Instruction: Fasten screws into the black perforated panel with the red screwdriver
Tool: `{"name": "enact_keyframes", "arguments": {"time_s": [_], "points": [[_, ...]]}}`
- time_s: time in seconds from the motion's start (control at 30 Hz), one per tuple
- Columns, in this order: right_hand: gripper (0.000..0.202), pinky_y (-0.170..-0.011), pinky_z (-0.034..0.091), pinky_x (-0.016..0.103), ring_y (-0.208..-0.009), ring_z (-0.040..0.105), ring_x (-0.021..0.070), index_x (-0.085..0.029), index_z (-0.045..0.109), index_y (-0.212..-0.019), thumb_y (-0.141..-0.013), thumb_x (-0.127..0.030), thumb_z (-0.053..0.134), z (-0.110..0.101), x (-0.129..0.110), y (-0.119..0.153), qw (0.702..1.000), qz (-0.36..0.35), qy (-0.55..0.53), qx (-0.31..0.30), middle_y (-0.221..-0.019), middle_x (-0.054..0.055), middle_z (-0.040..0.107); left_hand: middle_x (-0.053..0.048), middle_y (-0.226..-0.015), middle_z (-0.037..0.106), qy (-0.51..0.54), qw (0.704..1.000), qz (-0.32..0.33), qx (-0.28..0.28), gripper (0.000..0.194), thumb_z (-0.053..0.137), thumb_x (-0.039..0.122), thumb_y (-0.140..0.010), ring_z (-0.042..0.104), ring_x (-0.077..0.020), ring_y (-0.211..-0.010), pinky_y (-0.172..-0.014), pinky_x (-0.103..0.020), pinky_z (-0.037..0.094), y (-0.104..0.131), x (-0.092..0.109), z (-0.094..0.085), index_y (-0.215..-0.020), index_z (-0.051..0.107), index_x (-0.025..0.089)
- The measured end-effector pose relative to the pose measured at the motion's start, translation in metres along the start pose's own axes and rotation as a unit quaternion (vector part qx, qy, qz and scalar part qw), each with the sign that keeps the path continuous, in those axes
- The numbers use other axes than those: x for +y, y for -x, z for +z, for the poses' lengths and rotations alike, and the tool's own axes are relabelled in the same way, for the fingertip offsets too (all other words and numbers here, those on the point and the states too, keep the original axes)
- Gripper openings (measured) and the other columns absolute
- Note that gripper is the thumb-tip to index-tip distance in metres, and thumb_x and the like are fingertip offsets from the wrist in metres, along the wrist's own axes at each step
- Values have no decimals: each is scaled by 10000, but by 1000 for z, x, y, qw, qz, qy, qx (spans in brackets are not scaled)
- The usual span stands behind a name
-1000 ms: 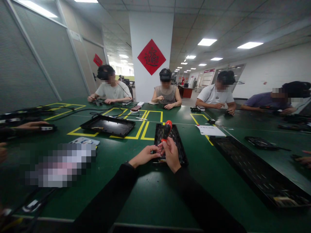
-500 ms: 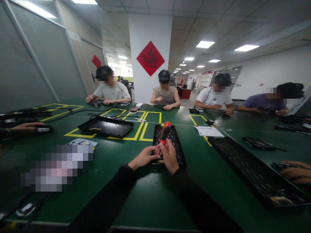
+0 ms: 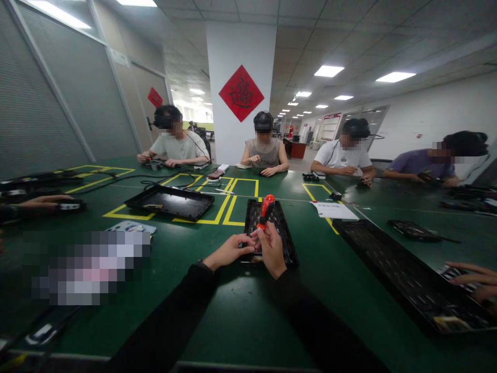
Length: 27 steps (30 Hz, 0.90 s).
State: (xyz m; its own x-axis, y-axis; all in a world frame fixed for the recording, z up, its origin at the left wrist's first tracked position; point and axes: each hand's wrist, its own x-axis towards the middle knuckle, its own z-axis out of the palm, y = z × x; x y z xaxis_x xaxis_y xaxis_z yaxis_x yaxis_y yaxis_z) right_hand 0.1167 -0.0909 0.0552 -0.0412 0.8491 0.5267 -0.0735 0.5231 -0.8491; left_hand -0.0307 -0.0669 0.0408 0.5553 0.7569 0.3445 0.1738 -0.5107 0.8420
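A screwdriver [image 3: 267, 210] with a red and black handle stands nearly upright, its handle end up, in front of me. My right hand [image 3: 272, 251] is closed around its lower part. My left hand [image 3: 231, 252] meets the right one at the shaft, thumb and fingers pinched together; whatever lies between them is hidden. Both hands are over the near part of a black slotted plastic housing [image 3: 287, 233], which lies lengthwise on the green table [image 3: 240, 316]. The screwdriver's tip is out of sight behind my fingers.
A shallow black tray [image 3: 174, 202] lies to the left beyond my hands. At the right is a long black slotted housing [image 3: 392, 280], with a white paper sheet [image 3: 334, 210] behind it. Co-workers sit across the table; other people's hands [image 3: 476, 280] work at both sides.
The screwdriver handle has turned slightly, showing more red. My hands stay almost in place. At the right edge, a co-worker's hand has shifted.
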Motion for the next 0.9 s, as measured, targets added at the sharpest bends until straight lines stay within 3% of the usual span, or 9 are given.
{"name": "enact_keyframes", "arguments": {"time_s": [0.27, 0.43, 0.57, 0.77, 0.9], "points": [[203, -538, 446, 209, -599, 545, 105, -173, 524, -900, -857, -346, 428, -1, 0, 1, 1000, -9, 23, 5, -725, 6, 579, -41, -792, 607, -18, 999, -19, 37, 185, 617, 281, -712, 539, -158, -803, -831, -293, 393, 1, -4, 4, -676, 549, 112], [221, -567, 454, 216, -634, 548, 112, -178, 511, -985, -853, -339, 438, 0, -1, 2, 1000, -12, 25, -1, -742, 7, 580, -24, -748, 580, -18, 999, -19, 42, 189, 615, 283, -712, 510, -132, -722, -762, -267, 404, 1, -5, 7, -687, 554, 105], [234, -573, 457, 223, -645, 554, 117, -182, 498, -1027, -863, -331, 421, 1, -1, 1, 1000, -14, 20, -3, -750, 13, 580, -24, -768, 597, -12, 999, -22, 45, 189, 630, 284, -696, 524, -143, -758, -801, -282, 400, 1, -2, 6, -727, 584, 103], [222, -542, 441, 208, -583, 532, 100, -180, 508, -990, -867, -340, 416, 0, -2, 1, 1000, -14, 20, 7, -730, 6, 575, -48, -839, 639, -11, 1000, 1, 1, 188, 603, 308, -725, 548, -180, -902, -909, -308, 356, 0, 1, 1, -745, 630, 123], [220, -552, 444, 208, -601, 540, 100, -181, 501, -1001, -870, -334, 414, 0, -2, 1, 1000, -12, 21, 0, -752, 11, 578, -45, -804, 636, -23, 1000, 5, 9, 200, 596, 321, -732, 556, -175, -879, -899, -300, 362, -1, -4, 3, -719, 636, 126]]}}
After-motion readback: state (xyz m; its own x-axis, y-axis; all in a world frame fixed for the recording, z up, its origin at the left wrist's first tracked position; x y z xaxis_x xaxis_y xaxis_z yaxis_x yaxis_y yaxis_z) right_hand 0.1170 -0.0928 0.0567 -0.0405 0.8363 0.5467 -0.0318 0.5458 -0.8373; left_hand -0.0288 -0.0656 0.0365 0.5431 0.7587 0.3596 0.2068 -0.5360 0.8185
